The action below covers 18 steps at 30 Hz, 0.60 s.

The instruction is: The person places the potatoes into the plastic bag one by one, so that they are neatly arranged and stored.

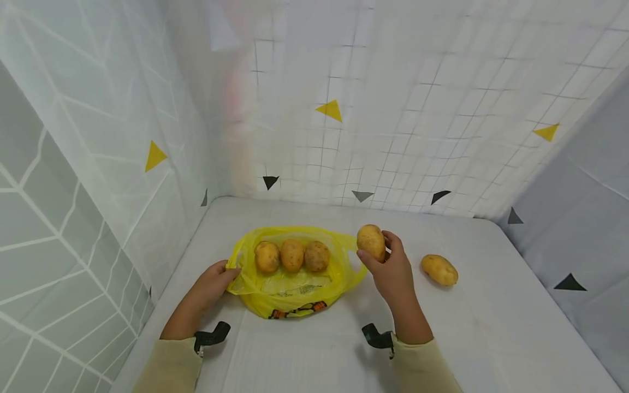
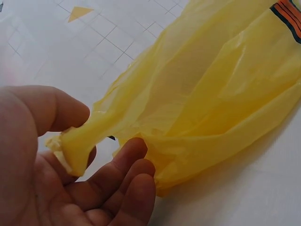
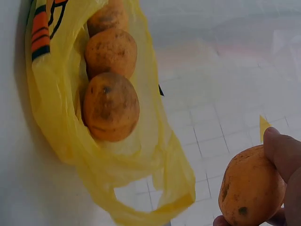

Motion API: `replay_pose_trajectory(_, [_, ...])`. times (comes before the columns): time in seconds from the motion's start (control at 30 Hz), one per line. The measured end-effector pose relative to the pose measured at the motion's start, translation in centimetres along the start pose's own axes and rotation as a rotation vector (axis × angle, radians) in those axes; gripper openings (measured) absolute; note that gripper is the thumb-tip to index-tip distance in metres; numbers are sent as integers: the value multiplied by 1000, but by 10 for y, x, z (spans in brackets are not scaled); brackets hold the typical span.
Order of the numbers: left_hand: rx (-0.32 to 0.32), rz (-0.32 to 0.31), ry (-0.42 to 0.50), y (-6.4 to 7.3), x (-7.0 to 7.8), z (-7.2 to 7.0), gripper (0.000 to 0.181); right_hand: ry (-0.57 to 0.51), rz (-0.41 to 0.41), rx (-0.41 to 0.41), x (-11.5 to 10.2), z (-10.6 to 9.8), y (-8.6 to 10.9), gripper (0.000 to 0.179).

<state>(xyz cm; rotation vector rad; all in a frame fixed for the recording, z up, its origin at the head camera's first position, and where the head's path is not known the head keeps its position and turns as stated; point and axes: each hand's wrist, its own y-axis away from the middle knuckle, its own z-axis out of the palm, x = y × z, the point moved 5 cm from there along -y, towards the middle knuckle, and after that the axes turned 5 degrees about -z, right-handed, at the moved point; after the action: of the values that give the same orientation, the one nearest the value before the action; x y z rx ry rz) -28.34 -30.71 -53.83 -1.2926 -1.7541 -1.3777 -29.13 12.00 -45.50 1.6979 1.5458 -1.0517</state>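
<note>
A yellow plastic bag (image 1: 304, 286) lies spread with its mouth wide, and three potatoes (image 1: 292, 255) sit in a row inside it. My left hand (image 1: 216, 281) pinches the bag's left handle between thumb and fingers; the left wrist view shows the handle (image 2: 77, 146) bunched in the grip. Off the bag's right side, my right hand (image 1: 393, 267) holds a potato (image 1: 371, 242) raised by its sides, close to the right handle loop (image 3: 141, 214). Dark blemishes mark that held potato in the right wrist view.
Another potato (image 1: 439, 270) lies on the white table (image 1: 295, 360) to the right of my right hand. Patterned sheets (image 1: 393, 109) with triangle marks stand behind the table and along its sides.
</note>
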Motion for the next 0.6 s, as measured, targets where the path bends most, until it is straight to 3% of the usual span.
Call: replay_pose_trajectory(0.6, [-9,20,2,0,0,-1,43,-37,-69,-100,-22,56,12,89])
